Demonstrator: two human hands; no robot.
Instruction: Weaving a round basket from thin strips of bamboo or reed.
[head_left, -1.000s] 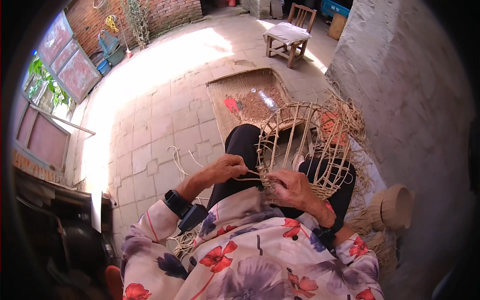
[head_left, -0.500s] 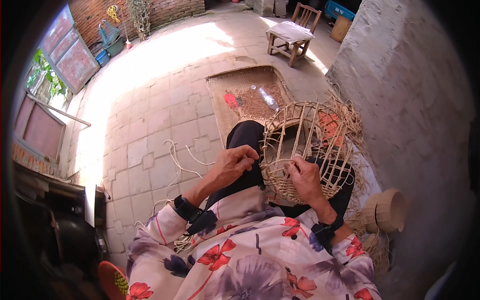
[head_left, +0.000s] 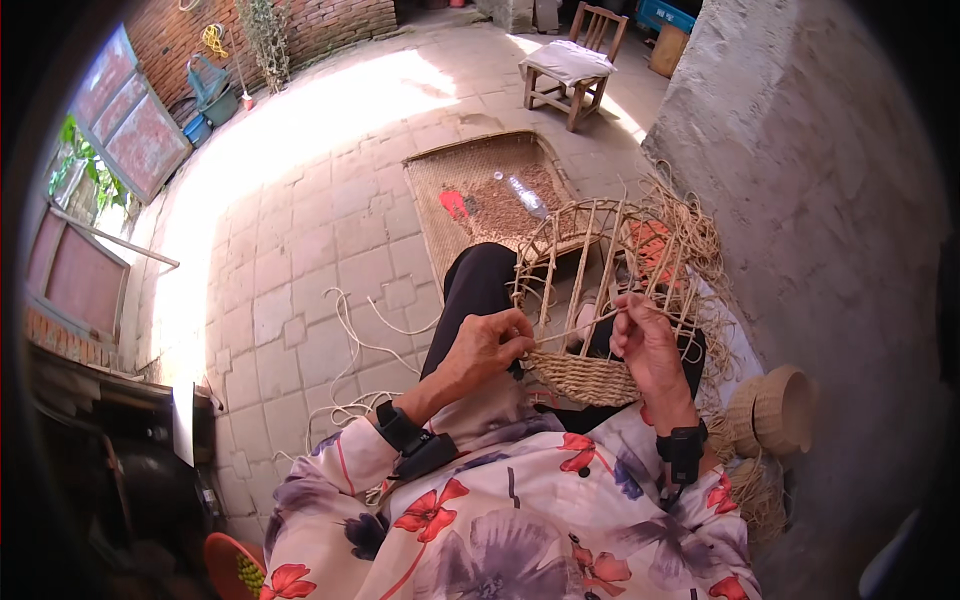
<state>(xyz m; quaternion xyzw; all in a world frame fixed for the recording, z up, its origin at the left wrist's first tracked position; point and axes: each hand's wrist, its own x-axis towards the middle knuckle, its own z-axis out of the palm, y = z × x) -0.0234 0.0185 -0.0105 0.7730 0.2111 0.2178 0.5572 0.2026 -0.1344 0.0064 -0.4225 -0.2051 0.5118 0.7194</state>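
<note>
A half-woven basket (head_left: 580, 378) of tan straw cord rests across my lap. Its near side is a tight weave, while the upright cords beyond stand open like a cage. At the left end of the weave, my left hand (head_left: 487, 347) is closed, thumb and fingers pinching the edge. My right hand (head_left: 648, 345) is raised over the right part of the basket, fingertips pinched on a thin straw cord (head_left: 563, 337) that runs across the uprights toward my left hand. Dark trousers (head_left: 470, 300) show beneath the basket.
Loose straw (head_left: 690, 225) is heaped beside the rough wall (head_left: 800, 200) at right, near small woven baskets (head_left: 783, 410). Ahead lies a flat woven tray (head_left: 430, 190) with a plastic bottle (head_left: 527, 195). Pale cord (head_left: 350, 325) trails over the paving at left. A wooden chair (head_left: 575, 70) stands farther off.
My right hand has lifted off the woven part and moved up and right with the cord. My left hand has come down and right onto the weave's edge. The view has shifted slightly.
</note>
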